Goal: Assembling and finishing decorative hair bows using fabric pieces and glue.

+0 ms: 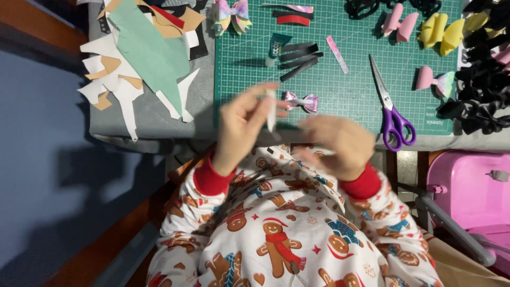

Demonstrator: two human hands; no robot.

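My left hand [240, 123] is raised over the near edge of the green cutting mat [340, 74], fingers pinched on a thin white strip [271, 109] that stands upright. My right hand [337, 143] is beside it, blurred, fingers curled; whether it holds something I cannot tell. Just beyond the hands a small pink shiny bow [300, 101] lies on the mat.
Purple-handled scissors [392, 109] lie right of the hands. A glue tube [276, 47] and black strips [299, 59] lie farther back. Paper scraps [139, 56] pile at left; pink, yellow and black bows [467, 48] fill the right. A pink plastic seat [470, 196] stands at lower right.
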